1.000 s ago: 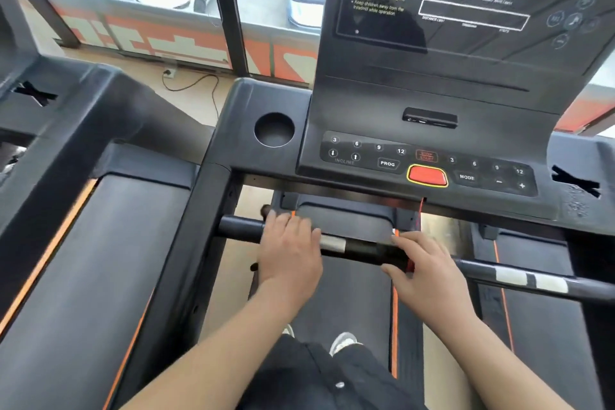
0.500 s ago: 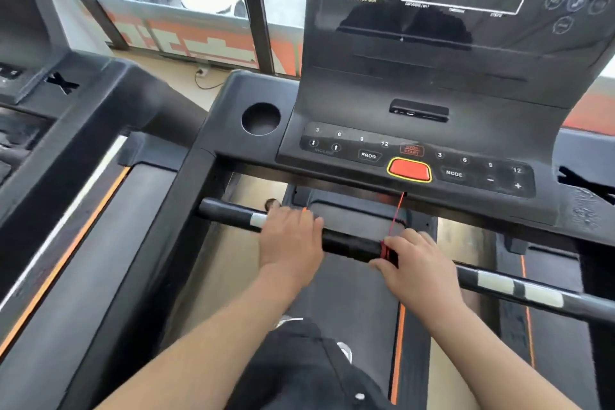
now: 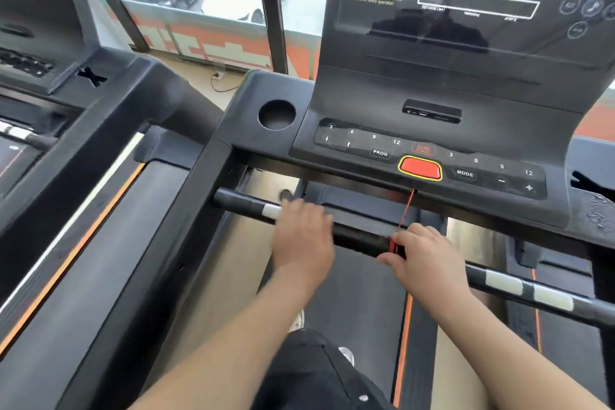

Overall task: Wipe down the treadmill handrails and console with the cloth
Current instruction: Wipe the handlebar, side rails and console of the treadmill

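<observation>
View from my own head, looking down at a black treadmill I am standing on. Both my bare hands are on the handrail (image 3: 359, 240), the crossbar that runs just below the console (image 3: 432, 93). My left hand (image 3: 303, 240) lies palm-down across the bar, just beside a white band on it. The hand is blurred, so I cannot tell whether its fingers close round the bar or only rest on top. My right hand (image 3: 429, 256) is near it on the bar, with fingers over the top and thumb underneath, grasping the bar where a red cord (image 3: 405, 211) is looped round it. The cord runs up to the edge of the console, below a red button (image 3: 420, 169), so I judge that hand is steadying or shifting the loop to free that stretch for wiping. No cloth shows anywhere. It could be hidden under my left palm, but I cannot say. The console's button row, the dark screen above it and the round cup holder (image 3: 276, 114) are well clear of both hands. The belt (image 3: 359, 293) lies under the bar, and a second treadmill (image 3: 109, 150) stands to my left.
</observation>
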A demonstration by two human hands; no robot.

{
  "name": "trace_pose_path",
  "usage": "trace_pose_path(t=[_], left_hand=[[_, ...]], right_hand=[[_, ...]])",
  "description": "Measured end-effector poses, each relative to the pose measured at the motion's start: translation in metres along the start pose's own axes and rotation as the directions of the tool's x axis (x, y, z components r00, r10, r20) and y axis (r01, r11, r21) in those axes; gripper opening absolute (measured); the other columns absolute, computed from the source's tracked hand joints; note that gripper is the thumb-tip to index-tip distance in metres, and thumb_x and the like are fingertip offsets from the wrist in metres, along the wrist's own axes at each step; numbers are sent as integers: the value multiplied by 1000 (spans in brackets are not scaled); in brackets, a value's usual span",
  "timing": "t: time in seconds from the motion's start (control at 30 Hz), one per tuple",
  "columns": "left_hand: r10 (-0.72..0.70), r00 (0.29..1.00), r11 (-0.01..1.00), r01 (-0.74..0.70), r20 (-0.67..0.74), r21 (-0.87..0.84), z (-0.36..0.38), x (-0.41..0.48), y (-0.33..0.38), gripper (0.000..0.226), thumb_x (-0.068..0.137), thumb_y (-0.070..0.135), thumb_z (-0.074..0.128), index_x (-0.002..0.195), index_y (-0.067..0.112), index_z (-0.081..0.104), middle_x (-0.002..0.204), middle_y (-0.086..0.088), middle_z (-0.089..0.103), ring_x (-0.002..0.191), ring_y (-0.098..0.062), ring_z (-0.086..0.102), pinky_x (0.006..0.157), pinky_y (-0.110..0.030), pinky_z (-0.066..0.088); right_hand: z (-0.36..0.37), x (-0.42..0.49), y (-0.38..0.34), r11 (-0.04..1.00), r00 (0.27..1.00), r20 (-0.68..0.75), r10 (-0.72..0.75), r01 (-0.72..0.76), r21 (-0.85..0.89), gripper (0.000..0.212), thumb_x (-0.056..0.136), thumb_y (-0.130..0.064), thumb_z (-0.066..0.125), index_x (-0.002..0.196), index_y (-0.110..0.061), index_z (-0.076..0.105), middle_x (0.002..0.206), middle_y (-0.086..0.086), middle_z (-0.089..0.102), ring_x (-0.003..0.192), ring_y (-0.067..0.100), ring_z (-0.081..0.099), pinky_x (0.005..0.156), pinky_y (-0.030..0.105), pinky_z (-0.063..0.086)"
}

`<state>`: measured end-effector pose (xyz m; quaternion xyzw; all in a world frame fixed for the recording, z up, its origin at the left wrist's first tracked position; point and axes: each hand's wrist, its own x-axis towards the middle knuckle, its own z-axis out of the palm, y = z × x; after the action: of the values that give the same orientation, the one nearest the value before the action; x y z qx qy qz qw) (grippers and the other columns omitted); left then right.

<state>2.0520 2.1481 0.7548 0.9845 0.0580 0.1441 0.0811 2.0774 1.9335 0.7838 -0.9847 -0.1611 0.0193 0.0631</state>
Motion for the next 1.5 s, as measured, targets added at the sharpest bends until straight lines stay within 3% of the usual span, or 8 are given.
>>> trace_pose_path(t=[0.2, 0.37, 0.53, 0.63, 0.83, 1.03, 1.3, 1.5], left_hand=[[263, 960, 880, -198, 94, -432, 11, -18, 37, 42, 106, 33, 34, 124, 14, 67, 130, -1, 68, 130, -20, 54, 119, -41, 31], [-20, 967, 734, 186, 254, -653, -44, -8, 13, 44, 102, 46, 32, 111, 32, 73, 124, 8, 60, 124, -13, 49, 114, -40, 36], [-26, 825, 12, 565, 565, -825, -103, 0, 9, 41, 112, 35, 36, 118, 17, 71, 117, -9, 74, 118, -26, 65, 105, -37, 51], [-54, 742, -201, 648, 669, -735, -119, 3, 0, 59, 111, 45, 29, 117, 8, 73, 116, -14, 75, 116, -25, 68, 102, -38, 51], [68, 620, 108, 774, 782, -624, -122, -5, -16, 34, 99, 37, 67, 118, 10, 71, 117, -21, 71, 100, -23, 67, 87, -40, 51], [11, 638, 23, 770, 770, -638, -129, -3, -19, 24, 92, 13, 75, 111, 0, 70, 108, -20, 75, 89, -21, 70, 72, -26, 57], [12, 659, 83, 749, 752, -657, -128, -6, -15, 23, 72, 14, 77, 78, 21, 56, 82, -10, 64, 74, -23, 57, 57, -28, 44], [-117, 775, 78, 631, 622, -772, -133, -3, -18, 22, 72, 9, 85, 85, 22, 72, 90, -8, 72, 78, -17, 65, 77, -34, 56]], right_hand=[[-14, 1, -4, 992, 987, 144, 70, -84, 96, 31, 85, -50, 71, 105, -27, 74, 94, -4, 61, 99, 23, 58, 81, 37, 50], [-33, 1, -14, 907, 998, 46, 30, -47, 419, 43, 90, -32, 72, 132, -25, 65, 122, -14, 61, 115, 12, 58, 96, 33, 49], [-70, 20, -45, 727, 969, 214, -124, -58, 684, 24, 87, -25, 76, 109, -33, 71, 97, -20, 70, 90, -1, 64, 84, 27, 51], [-85, 23, -52, 668, 970, 207, -129, -69, 741, 8, 92, -22, 72, 85, -26, 70, 65, -11, 62, 57, 4, 55, 58, 30, 51], [-103, 21, -67, 423, 951, 249, -183, -153, 893, 25, 94, 4, 59, 98, -15, 75, 69, -12, 68, 54, -1, 57, 49, 11, 44], [-95, 17, -60, 202, 940, 335, -67, -316, 927, 39, 90, 17, 57, 108, -14, 73, 106, 7, 77, 97, 22, 75, 76, 39, 63], [-94, 19, -46, 417, 862, 471, -190, -363, 833, 64, 80, 21, 50, 123, -23, 67, 107, -2, 77, 99, 18, 74, 81, 32, 60], [-101, 21, -67, 512, 985, 75, 158, -147, 846, 24, 83, 0, 63, 87, -23, 71, 86, 2, 71, 72, 11, 63, 68, 19, 52]])
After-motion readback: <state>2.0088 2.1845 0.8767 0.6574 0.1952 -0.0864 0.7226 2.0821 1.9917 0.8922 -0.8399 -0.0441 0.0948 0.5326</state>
